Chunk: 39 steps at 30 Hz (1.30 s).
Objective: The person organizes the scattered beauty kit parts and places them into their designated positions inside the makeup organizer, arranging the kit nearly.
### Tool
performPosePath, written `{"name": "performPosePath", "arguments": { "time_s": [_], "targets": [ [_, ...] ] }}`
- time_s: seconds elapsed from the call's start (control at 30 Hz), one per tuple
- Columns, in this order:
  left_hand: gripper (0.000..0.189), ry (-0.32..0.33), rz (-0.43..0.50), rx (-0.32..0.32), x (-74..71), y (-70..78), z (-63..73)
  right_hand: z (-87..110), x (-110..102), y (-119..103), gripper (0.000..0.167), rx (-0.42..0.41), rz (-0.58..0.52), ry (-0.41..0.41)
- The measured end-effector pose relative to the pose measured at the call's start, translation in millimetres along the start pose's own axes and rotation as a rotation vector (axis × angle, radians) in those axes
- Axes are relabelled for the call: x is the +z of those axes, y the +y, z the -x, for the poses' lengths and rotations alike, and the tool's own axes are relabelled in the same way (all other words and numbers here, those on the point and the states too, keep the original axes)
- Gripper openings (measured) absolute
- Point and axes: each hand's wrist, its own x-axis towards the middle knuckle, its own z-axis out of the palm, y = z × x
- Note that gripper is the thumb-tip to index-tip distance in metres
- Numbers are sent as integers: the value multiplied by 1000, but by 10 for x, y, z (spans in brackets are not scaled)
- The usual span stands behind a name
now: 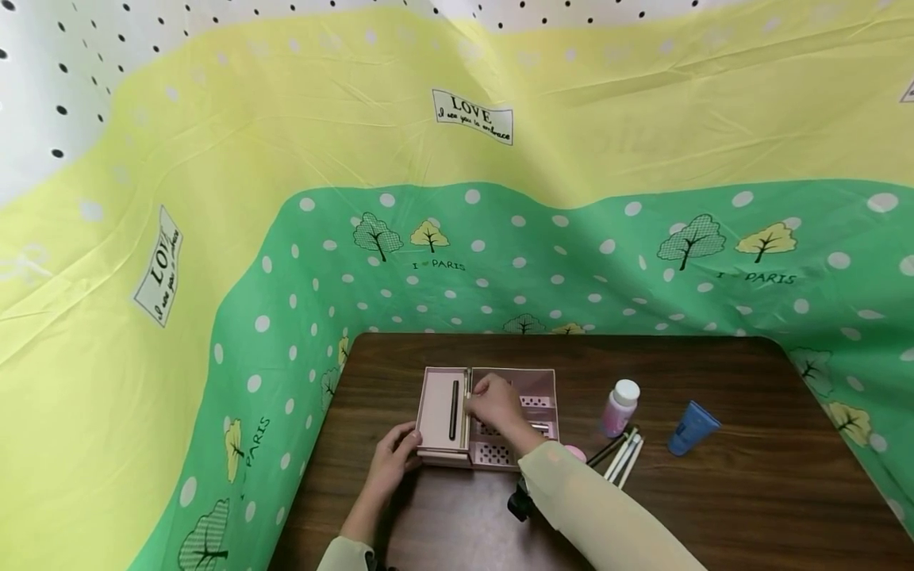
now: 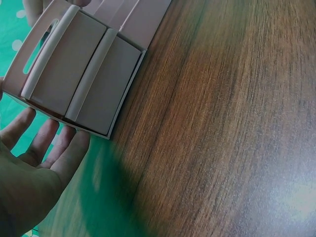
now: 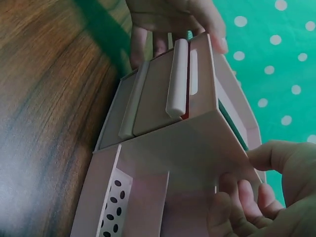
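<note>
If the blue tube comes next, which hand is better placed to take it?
Probably the right hand: it is nearer the blue tube, which sits out on that side, though it must first leave the pink organizer. The left hand touches the organizer's left side.

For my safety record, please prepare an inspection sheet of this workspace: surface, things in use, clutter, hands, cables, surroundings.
Surface: dark wood-grain table.
Things in use: pink organizer; black stick lying on its top.
Clutter: white-capped bottle, blue tube and thin sticks, all right of the organizer.
Hands: left hand touches the organizer's left side; right hand, fingers curled, is at its middle, any held item unclear.
Cables: nothing seen.
Surroundings: green and yellow printed curtain behind the table and along its sides.
</note>
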Motion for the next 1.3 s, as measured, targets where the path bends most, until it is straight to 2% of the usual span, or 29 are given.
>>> {"name": "performPosePath", "arguments": {
  "time_s": [0.23, 0.5, 0.67, 0.83, 1.1, 1.3],
  "targets": [
    [46, 6, 11, -26, 5, -19, -25, -21, 28, -8, 35, 9, 39, -9],
    [47, 7, -5, -18, 6, -9, -16, 15, -62, 101, 35, -86, -102, -98],
    [46, 11, 7, -26, 9, -12, -16, 54, -151, 150, 30, -129, -124, -115],
    [46, 21, 13, -32, 10, -15, -14, 68, -207, 178, 22, -146, -99, -104],
    [44, 28, 18, -48, -8, -42, -8, 149, -307, 227, 27, -150, -111, -87],
    [47, 11, 26, -38, 5, -27, -24, 239, -424, 259, 22, -171, -137, -46]
  ]
}}
